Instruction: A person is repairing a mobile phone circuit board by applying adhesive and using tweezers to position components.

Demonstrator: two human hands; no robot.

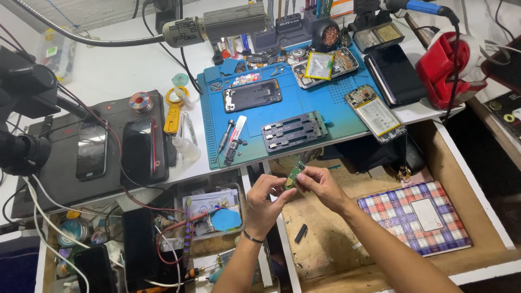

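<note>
You hold a small green circuit board (293, 174) between both hands, in the air over the open wooden drawer (325, 239), just below the front edge of the blue repair mat (320, 103); your left hand (266, 199) pinches its lower end with thumb and fingers closed on it, and your right hand (321, 185) closes on its upper side the same way. Grip it by the edges only, I would say, and keep fingertips off the components; hold both wrists steady and close together so the board does not flex; keep it low over the drawer, so a slip lands it on wood rather than the floor; the opened phone (375, 114) at the mat's right corner sits near, so watch your right elbow.
</note>
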